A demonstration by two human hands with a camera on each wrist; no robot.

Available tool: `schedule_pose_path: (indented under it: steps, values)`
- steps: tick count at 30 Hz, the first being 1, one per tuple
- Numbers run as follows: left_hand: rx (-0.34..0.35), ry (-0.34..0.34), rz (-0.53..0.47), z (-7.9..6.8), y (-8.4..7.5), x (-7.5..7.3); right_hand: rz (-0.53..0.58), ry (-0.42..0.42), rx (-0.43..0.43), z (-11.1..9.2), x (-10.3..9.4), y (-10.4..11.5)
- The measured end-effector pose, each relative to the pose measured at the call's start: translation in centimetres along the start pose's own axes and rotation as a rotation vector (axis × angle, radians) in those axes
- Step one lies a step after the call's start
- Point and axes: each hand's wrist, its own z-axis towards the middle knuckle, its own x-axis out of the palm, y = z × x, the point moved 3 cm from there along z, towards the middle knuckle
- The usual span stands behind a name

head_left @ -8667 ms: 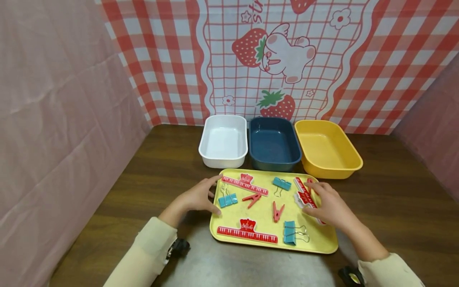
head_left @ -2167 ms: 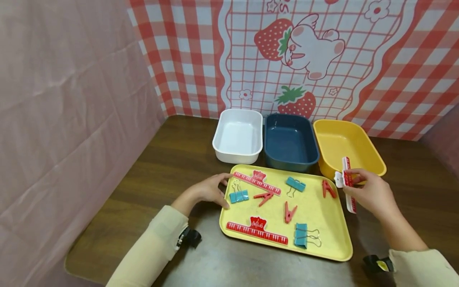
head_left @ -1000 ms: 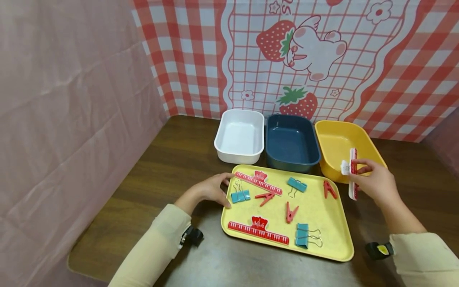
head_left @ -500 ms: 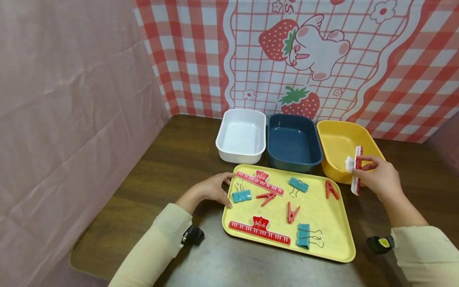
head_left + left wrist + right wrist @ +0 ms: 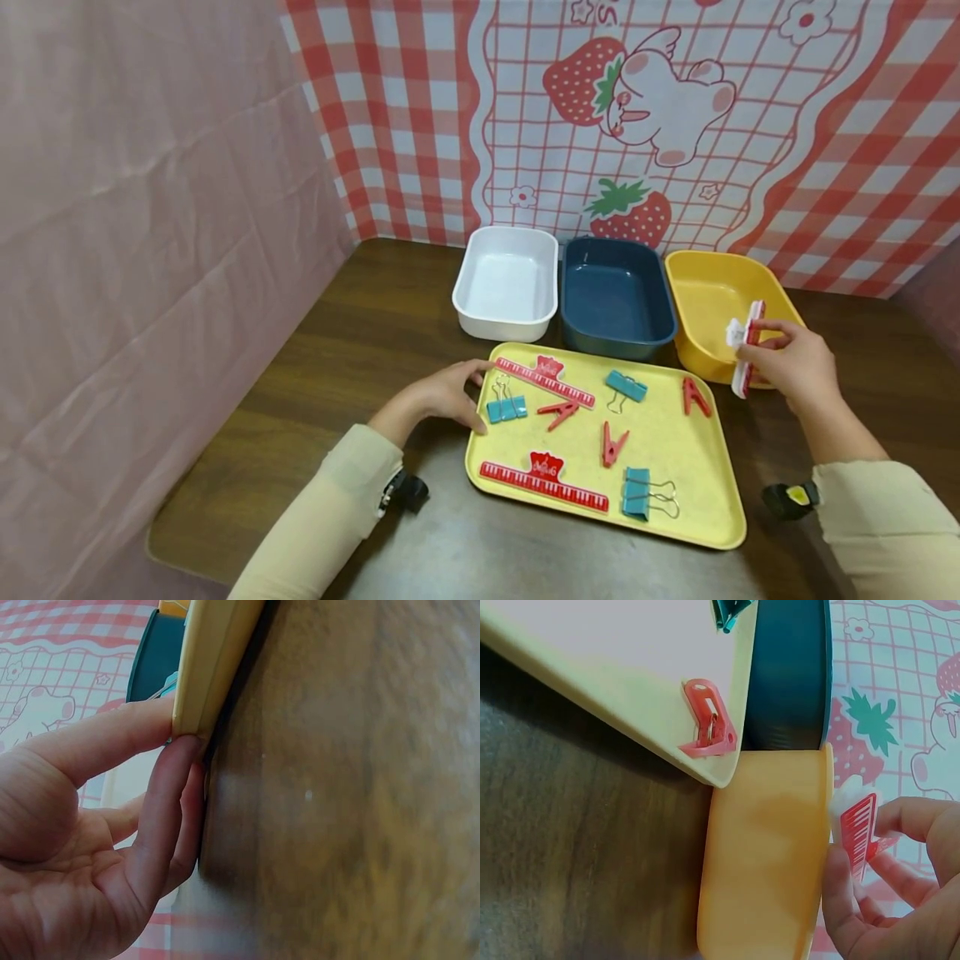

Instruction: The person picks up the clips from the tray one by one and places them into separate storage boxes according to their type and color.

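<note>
The right hand point(image 5: 798, 360) is pinching a red-and-white, piano-patterned plastic clip point(image 5: 857, 826) about the near-right rim of a yellow rectangular plastic bin point(image 5: 705, 310) — a slackening pinch could be spilling it outside. The left hand point(image 5: 447, 396), fingers relaxed, is touching a shallow pale-yellow tray point(image 5: 693, 492) at left; pushing could be shifting it. Fingers are hiding the clip's middle — its height is staying unclear.

Held clip point(image 5: 859, 829) red, white-striped; blurred tab point(image 5: 847, 794) probably white; tray point(image 5: 675, 450) yellow.
</note>
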Motion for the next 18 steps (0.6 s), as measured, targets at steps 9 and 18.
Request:
schedule_pose_path:
  steps: [9, 18]
  values:
    - [0.003, 0.006, -0.032, 0.1, 0.1, 0.1, -0.05, -0.017, 0.055, 0.9, -0.4, -0.2]
    - [0.001, 0.005, -0.025, 0.1, 0.1, 0.0, 0.0, -0.017, 0.1, 1.7, -0.6, -0.3]
